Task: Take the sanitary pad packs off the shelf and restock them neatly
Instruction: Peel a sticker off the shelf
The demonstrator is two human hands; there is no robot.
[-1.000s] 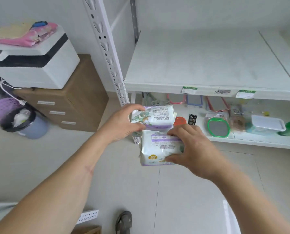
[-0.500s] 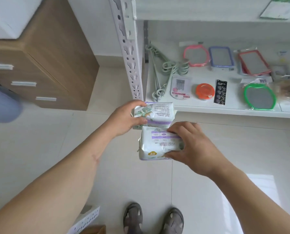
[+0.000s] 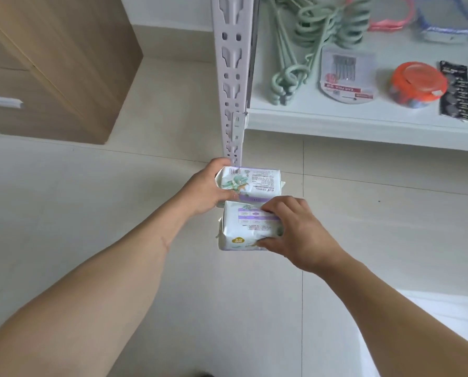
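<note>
1. Left hand (image 3: 204, 190) grips the far sanitary pad pack (image 3: 250, 183) by its left end, thumb on the near side, fingers curled round the far edge.
2. Right hand (image 3: 295, 235) holds the near sanitary pad pack (image 3: 248, 227) from the right, fingers over the top edge, thumb under the bottom edge.
3. Both packs are held in the air over the tiled floor (image 3: 118, 208), the near one just below and touching or nearly touching the far one; cannot tell which.
4. White slotted shelf upright (image 3: 234, 77) stands directly beyond the far pack, in line with the left fingertips.
5. Low white shelf (image 3: 363, 126) sits to the right of the upright, well apart from the packs.
6. On it: green plastic hangers (image 3: 303, 50), a carded needle pack (image 3: 346, 74), an orange lidded tub (image 3: 416, 84), a black blister card (image 3: 454, 91), all side by side.
7. Pink-framed and blue-framed items at the top edge, cut off.
8. Wooden drawer cabinet (image 3: 58, 63) at left, on the floor.
</note>
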